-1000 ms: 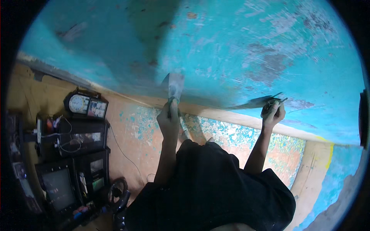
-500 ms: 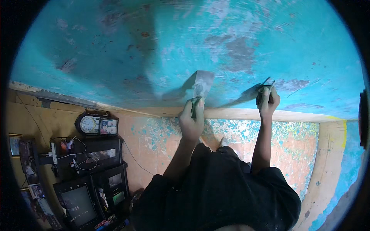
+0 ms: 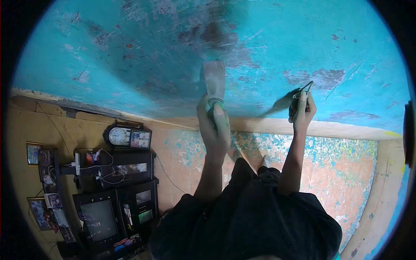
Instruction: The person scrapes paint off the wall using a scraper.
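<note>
My left hand [image 3: 215, 128] is closed round the handle of a scraper [image 3: 214, 80], whose flat, dusty grey blade points up toward the turquoise wall [image 3: 164, 47]. The blade's wide edge lies at or close to the wall, just below a grey patch of stripped paint [image 3: 216, 41]; whether it touches, I cannot tell. Off to the right, my right hand [image 3: 302, 112] is closed round a thin, bent dark piece [image 3: 307, 88] that sticks out above the fingers. Its kind is not clear. Behind that hand, another scraped patch [image 3: 320, 78] shows on the wall.
Paint flakes [image 3: 277, 145] litter the orange tiled floor [image 3: 173, 156] along the wall's foot. At the left stand a dark cabinet [image 3: 110, 190] with a television [image 3: 99, 219], a clock [image 3: 119, 136] and loose white cables. A pale wall edge [image 3: 379, 190] borders the right.
The scraper in my left hand has moved up and slightly left, and its blade has turned more upright. My right hand stays near the same spot, still gripping. The view has shifted somewhat.
</note>
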The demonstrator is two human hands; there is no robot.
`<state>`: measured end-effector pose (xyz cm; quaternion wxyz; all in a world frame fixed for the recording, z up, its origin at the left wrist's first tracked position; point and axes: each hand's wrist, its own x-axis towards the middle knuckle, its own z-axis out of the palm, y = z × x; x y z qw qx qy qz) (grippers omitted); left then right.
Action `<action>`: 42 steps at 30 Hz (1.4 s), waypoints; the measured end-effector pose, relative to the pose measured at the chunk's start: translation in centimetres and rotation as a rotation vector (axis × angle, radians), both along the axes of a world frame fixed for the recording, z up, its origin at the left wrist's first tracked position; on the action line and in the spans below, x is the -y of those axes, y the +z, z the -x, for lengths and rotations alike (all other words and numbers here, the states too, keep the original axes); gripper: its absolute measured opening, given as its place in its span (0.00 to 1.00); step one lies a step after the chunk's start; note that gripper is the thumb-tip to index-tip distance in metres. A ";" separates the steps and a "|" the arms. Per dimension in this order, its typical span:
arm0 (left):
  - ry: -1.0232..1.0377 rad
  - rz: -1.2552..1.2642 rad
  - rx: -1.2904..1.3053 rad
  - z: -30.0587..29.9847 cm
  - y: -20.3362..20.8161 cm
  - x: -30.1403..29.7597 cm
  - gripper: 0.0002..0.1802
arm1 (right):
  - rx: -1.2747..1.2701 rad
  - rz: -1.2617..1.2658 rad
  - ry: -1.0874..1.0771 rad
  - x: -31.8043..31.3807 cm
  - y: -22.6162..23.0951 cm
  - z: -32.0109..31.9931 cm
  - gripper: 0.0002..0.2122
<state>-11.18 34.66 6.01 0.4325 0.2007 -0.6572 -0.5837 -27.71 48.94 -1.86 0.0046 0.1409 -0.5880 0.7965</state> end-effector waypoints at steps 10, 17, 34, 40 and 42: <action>0.261 -0.046 0.093 0.5 0.7 -1.2 0.24 | 0.016 -0.027 0.136 -1.9 -1.6 1.4 0.18; 0.221 -0.010 0.114 0.0 -2.6 -2.2 0.24 | -0.020 -0.068 0.142 -2.2 -1.6 1.9 0.17; 0.249 -0.235 0.063 0.8 1.4 -3.7 0.23 | -0.049 -0.093 0.256 -3.3 -2.0 2.6 0.16; 0.253 -0.267 -0.016 1.4 4.1 -1.4 0.27 | -0.023 -0.074 0.248 -3.2 -1.6 2.7 0.16; 0.263 -0.243 0.007 1.5 2.3 -3.5 0.26 | -0.039 -0.085 0.253 -3.2 -2.1 2.6 0.16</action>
